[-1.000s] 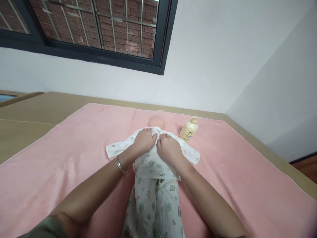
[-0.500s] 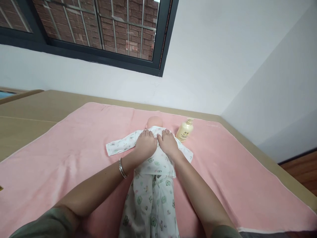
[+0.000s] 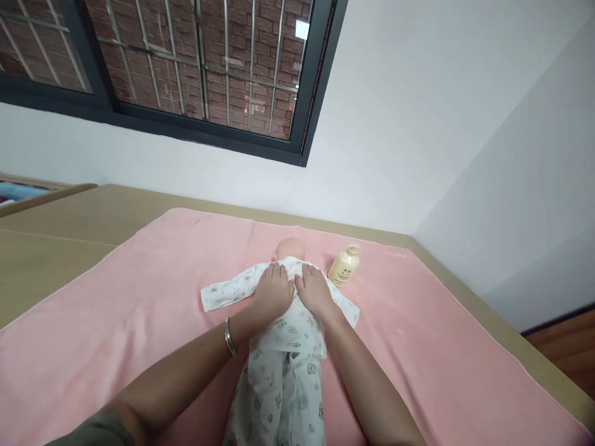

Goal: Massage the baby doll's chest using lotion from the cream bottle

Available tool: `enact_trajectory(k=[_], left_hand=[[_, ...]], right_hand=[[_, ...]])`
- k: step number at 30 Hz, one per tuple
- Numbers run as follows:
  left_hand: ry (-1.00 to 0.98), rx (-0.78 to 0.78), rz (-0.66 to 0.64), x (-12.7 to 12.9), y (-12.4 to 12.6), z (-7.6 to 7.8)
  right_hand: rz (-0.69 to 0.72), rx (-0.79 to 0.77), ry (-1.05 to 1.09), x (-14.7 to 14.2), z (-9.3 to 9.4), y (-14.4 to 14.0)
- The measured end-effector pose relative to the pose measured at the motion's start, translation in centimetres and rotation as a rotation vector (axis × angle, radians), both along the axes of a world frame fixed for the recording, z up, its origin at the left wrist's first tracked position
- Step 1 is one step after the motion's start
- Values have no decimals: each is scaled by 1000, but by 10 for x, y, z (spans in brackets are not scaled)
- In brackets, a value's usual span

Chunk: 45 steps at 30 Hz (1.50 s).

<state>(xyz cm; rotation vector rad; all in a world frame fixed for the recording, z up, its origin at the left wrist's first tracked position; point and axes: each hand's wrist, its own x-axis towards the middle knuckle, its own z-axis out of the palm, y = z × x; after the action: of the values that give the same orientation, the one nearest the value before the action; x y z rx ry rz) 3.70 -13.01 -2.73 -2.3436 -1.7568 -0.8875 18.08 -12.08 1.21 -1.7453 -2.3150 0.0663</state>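
Bare forearms; silver bangle (image 3: 229,336) on left wrist; grey-green sleeve (image 3: 88,432).

I have both arms stretched forward from the near edge, forearms bare and converging toward the middle, with a dull green sleeve showing at my left shoulder. My left hand (image 3: 275,289) lies palm down, fingers together and pointing to the far side, a thin metal bangle (image 3: 229,336) ringing its wrist (it sits a little way up the forearm). My right hand (image 3: 313,288) lies palm down just beside it, thumbs nearly touching, fingers flat and extended, neither hand curled around anything.
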Motion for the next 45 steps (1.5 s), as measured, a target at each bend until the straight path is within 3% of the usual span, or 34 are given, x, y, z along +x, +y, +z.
enact_trajectory(k=[3, 7, 12, 18, 22, 26, 31, 39, 45], left_hand=[[-38, -148, -14, -12, 15, 6], [-88, -324, -67, -24, 29, 11], [-35, -150, 1, -18, 27, 4], [35, -7, 17, -4, 2, -3], [108, -16, -101, -8, -6, 3], [98, -98, -212, -24, 9, 17], [43, -137, -103, -25, 18, 19], [128, -8, 32, -9, 7, 1], [179, 19, 32, -12, 6, -2]], right_hand=[[43, -8, -7, 1, 3, -1], [-7, -19, -55, -11, 7, -15], [9, -22, -40, -22, 10, -27], [-24, -168, 138, -2, 5, 3], [-52, -167, 145, -2, 1, 7], [-66, -88, 64, -17, 5, -14], [55, 35, -5, -31, 3, -33], [72, -21, 165, -17, -7, -7], [66, 90, 209, -20, -27, -8]])
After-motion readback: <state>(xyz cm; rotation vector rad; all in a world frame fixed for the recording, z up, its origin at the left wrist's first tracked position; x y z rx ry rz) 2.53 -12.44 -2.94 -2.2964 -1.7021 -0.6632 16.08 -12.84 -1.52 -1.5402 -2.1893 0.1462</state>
